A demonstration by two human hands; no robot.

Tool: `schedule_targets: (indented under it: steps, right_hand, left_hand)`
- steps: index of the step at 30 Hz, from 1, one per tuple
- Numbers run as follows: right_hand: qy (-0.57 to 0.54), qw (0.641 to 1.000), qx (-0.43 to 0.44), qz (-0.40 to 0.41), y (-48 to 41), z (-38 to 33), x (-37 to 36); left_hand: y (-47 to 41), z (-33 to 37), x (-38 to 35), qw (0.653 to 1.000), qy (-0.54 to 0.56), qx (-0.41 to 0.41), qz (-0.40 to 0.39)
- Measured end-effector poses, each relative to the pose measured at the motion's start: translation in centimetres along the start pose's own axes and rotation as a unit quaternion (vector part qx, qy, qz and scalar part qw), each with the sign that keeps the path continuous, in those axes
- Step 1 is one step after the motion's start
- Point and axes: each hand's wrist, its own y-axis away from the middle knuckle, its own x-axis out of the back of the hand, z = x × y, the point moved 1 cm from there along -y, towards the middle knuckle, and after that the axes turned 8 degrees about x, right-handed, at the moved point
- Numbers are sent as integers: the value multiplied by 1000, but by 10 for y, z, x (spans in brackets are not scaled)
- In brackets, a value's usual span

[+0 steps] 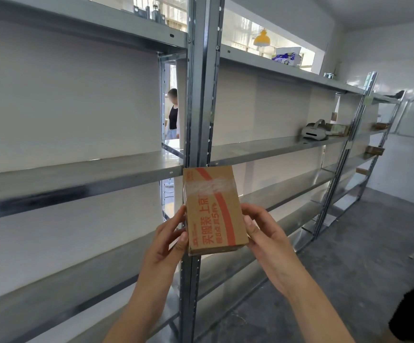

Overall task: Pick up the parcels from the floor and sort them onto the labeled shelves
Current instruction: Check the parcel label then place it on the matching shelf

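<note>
I hold a small brown cardboard parcel (213, 209) with red print and clear tape in front of the grey metal shelving (77, 179). My left hand (168, 241) grips its left edge and my right hand (263, 233) grips its right edge. The parcel is upright, at the height of the middle shelf board, right before the steel upright post (201, 95). No shelf labels are readable from here.
A white headset (313, 131) and several small boxes (337, 129) lie on shelves further right. A blue-and-white package (285, 58) sits on the top shelf. A person (173, 115) stands behind the shelving gap. The grey concrete floor (349, 256) extends right.
</note>
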Motion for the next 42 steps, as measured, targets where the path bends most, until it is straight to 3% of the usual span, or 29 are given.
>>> schedule_targets:
  steps: [13, 22, 30, 35, 42]
  right_hand:
    - [21, 1000, -7, -19, -1, 1, -4]
    - [58, 997, 0, 41, -8, 5, -10]
    - [78, 994, -68, 22, -9, 3, -16]
    - [39, 993, -110, -23, -9, 5, -14]
    - [-1, 994, -107, 24, -9, 5, -7]
  left_hand:
    - [10, 14, 1, 999, 34, 9, 4]
    - [6, 13, -1, 998, 58, 11, 16]
    - [-2, 5, 2, 995, 97, 15, 31]
    - [-6, 8, -8, 993, 116, 11, 23]
    - [-6, 7, -17, 996, 78, -35, 33]
